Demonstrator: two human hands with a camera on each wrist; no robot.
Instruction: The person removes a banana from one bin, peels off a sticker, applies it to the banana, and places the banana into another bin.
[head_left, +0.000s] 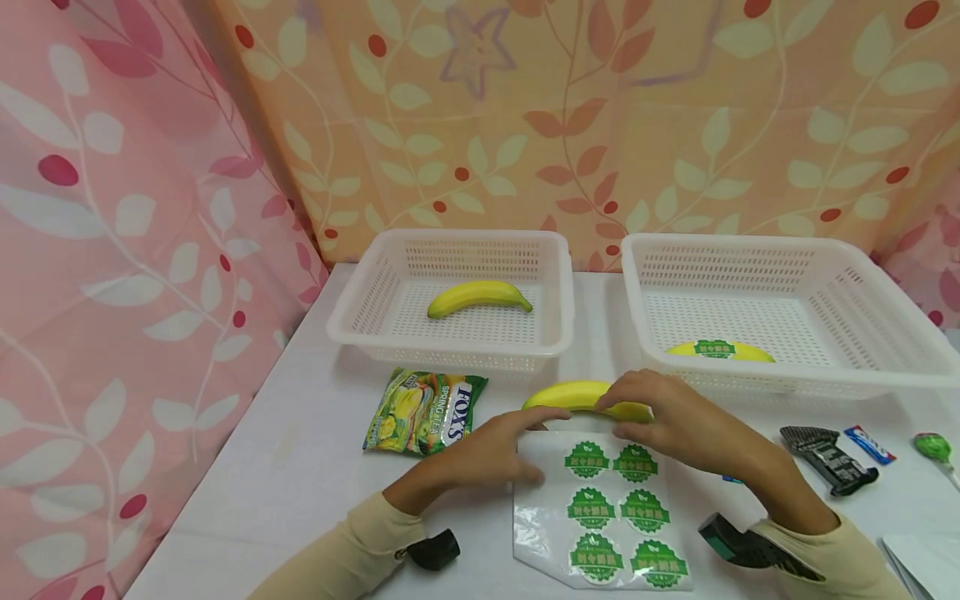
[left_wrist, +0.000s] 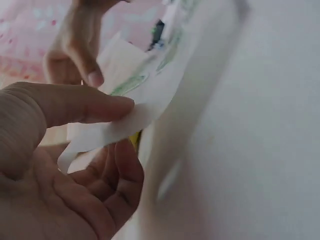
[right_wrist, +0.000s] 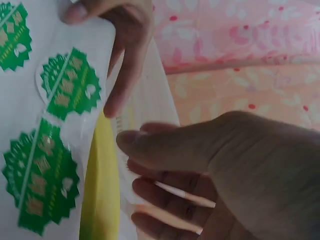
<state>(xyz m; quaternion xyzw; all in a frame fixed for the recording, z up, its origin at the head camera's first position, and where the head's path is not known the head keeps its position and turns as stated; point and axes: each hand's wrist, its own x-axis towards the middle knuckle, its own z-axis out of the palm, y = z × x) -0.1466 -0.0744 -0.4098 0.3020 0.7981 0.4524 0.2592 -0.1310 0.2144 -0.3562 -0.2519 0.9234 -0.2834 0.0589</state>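
Floral curtain (head_left: 480, 150) is hanging behind the white-covered table (head_left: 285, 467) which I am watching remotely. With the left hand (head_left: 487, 450) I am pinching the sticker sheet (head_left: 540, 517), thumb above and fingers beneath, probably for steadying its edge. The right hand (head_left: 675, 412) is gripping nothing that I can see; its loose fingers are hovering at the banana (head_left: 566, 396), whether touching I cannot tell. This banana is lying just beyond the sheet, seemingly for easy reach. Farther out, the left basket (head_left: 450, 343) is holding an unlabelled banana (head_left: 480, 296), the right basket (head_left: 750, 373) a labelled banana (head_left: 738, 353), perhaps for separating them.
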